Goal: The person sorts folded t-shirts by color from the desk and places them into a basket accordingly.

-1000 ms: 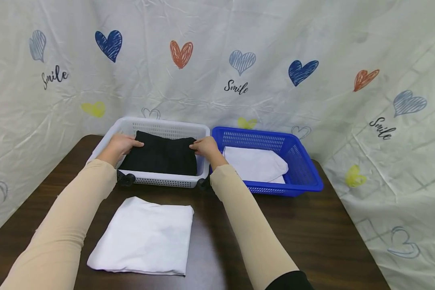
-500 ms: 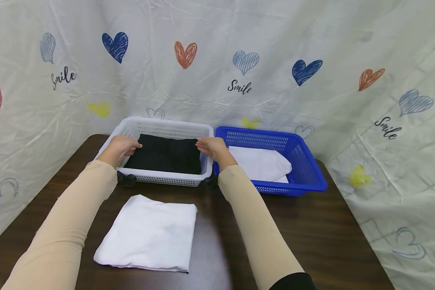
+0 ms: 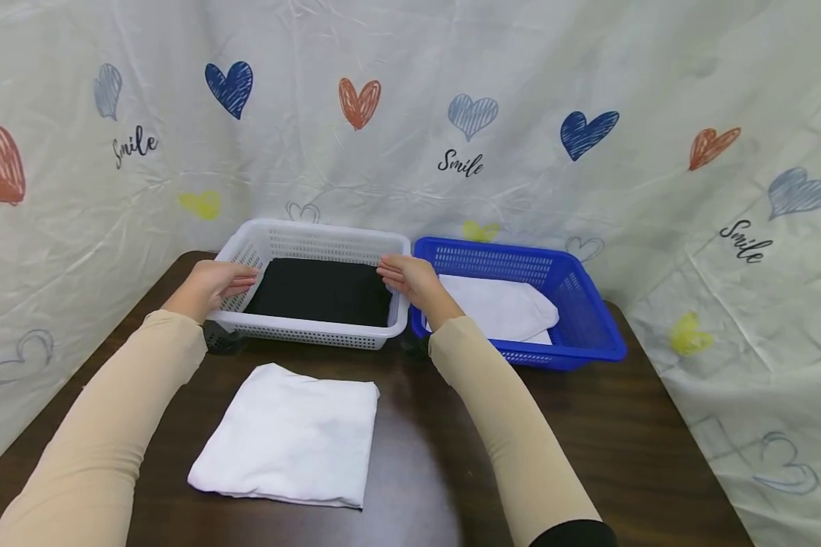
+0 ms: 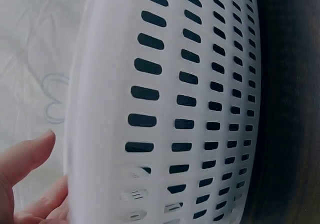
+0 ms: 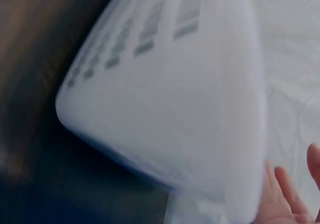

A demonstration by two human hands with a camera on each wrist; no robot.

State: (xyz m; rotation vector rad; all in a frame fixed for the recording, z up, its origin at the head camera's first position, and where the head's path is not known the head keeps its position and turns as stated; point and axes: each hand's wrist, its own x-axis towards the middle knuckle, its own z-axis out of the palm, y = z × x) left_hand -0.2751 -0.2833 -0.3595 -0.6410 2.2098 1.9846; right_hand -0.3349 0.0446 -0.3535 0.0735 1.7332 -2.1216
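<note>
A folded black cloth lies flat inside the white perforated basket. My left hand hovers over the basket's left side, fingers extended and apart from the cloth. Over the right side is my right hand, its fingers also extended and holding nothing. In the left wrist view, thumb and fingers of the left hand show beyond the basket's rim. The right wrist view has the right hand past the basket corner, partly hidden by it.
A blue perforated basket with folded white cloth in it stands right beside the white one. Nearer on the dark wooden table lies a folded white cloth. A heart-printed sheet hangs behind.
Both hands have let go of the black cloth's corners and spread apart. The cloth has settled flat in the white basket. The head view has shifted slightly left.
</note>
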